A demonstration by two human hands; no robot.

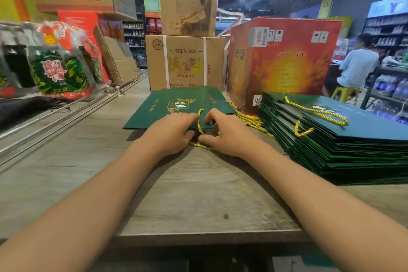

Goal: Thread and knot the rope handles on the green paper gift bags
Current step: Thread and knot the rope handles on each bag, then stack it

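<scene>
A flat green paper gift bag lies on the wooden table, directly in front of the brown "SHEN ROU" carton. Both hands meet at the bag's near edge. The left hand and the right hand have curled fingers pinching the yellow rope handle. To the right of the carton stands a stack of finished green bags.

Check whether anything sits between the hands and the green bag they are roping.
Nothing visible does. The left hand and right hand are already on the near edge of the flat green bag, fingers curled on its yellow rope.
</scene>
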